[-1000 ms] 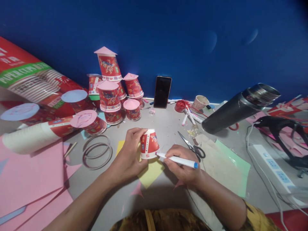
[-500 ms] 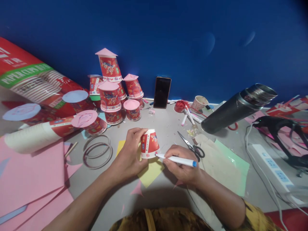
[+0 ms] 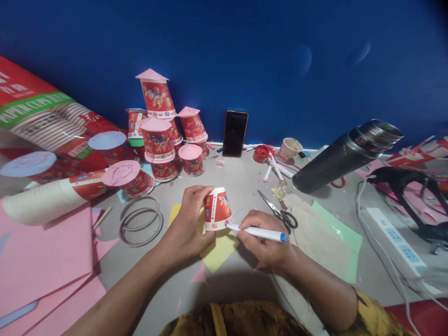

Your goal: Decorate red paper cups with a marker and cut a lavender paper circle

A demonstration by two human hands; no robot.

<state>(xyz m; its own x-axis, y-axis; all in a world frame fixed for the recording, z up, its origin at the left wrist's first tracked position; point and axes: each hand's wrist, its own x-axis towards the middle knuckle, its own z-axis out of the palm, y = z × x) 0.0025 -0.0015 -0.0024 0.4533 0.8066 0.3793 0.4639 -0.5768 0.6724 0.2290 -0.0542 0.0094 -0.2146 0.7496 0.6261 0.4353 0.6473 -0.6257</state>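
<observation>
A red and white paper cup (image 3: 217, 209) is upside down in my left hand (image 3: 191, 217), which is closed around its left side. Small pink marks show along the cup's white lower band. My right hand (image 3: 264, 238) grips a white marker (image 3: 261, 233) with a blue end, and its tip touches or nearly touches that band at the right. Beneath the cup lies yellow paper (image 3: 220, 254). Just beyond my right hand, black-handled scissors (image 3: 280, 213) lie with their blades slightly apart.
Stacked red cups with pink paper cones (image 3: 159, 140) stand at back left. A phone (image 3: 235, 134) leans on the blue wall. Right of it are loose markers (image 3: 275, 169), a dark flask (image 3: 336, 161) and a power strip (image 3: 397, 245). Tape rings (image 3: 140, 221) and pink paper (image 3: 45, 261) lie left.
My hands, the cup and the marker hold almost the same place. The view has shifted slightly, with the things on the left sitting a little further left.
</observation>
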